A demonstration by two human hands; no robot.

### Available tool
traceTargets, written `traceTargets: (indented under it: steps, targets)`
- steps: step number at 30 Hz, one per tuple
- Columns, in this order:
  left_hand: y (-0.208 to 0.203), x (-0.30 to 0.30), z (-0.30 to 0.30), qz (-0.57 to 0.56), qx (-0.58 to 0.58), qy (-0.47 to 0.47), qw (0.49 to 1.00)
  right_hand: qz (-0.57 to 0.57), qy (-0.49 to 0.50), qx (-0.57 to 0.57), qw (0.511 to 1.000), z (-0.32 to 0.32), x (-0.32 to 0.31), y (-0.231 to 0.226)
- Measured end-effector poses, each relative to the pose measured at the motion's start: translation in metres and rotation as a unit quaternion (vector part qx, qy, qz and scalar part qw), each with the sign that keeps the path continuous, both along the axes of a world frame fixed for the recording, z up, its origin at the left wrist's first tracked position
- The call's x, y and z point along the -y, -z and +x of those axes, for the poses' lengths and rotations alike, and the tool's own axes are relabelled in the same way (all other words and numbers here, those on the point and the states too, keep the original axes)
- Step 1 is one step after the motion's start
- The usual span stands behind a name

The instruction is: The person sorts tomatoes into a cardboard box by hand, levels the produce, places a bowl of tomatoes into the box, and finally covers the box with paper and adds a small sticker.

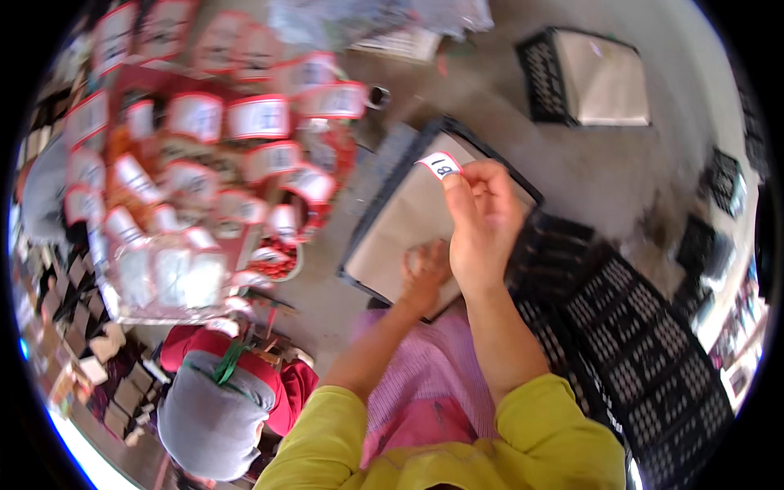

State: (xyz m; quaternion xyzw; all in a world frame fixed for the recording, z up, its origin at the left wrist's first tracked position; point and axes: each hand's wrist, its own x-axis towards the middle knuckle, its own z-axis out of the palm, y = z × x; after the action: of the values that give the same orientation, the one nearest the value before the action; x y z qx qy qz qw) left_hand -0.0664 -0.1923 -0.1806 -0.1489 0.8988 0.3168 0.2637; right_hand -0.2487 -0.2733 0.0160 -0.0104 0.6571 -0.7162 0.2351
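Between thumb and fingers, my right hand [487,224] pinches a small white paper label [442,165] with a red edge and dark marks. The label is raised above a black crate [384,180] whose top is covered by a flat brown sheet [400,216]. My left hand [425,273] rests on the near part of that sheet, its fingers bent and slightly blurred. I see nothing held in it. The crate lies tilted in front of my lap, against the purple cloth [425,359] over my legs.
At left, a table holds many red-edged labels [259,117] and clear bags [171,273]. A person in a grey head covering [208,416] sits below it. Stacked black crates [645,327] stand at my right; another paper-topped crate [604,77] is on the floor [490,73] at far right.
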Motion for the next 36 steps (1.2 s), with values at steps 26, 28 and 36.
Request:
traceTargets:
  steps: [26,28,36]
  targets:
    - [-0.004,0.003,0.008,-0.086,-0.007,0.026,0.996,0.557,-0.019,-0.002,0.830,0.011,-0.147,0.197]
    - [0.005,0.008,-0.004,-0.107,-0.047,0.016,0.993,0.537,-0.012,-0.104,0.837,0.008,-0.164,0.216]
    - [-0.044,0.001,-0.003,-0.026,0.082,0.068,0.994,0.560,-0.105,-0.074,0.818,-0.007,-0.181,0.183]
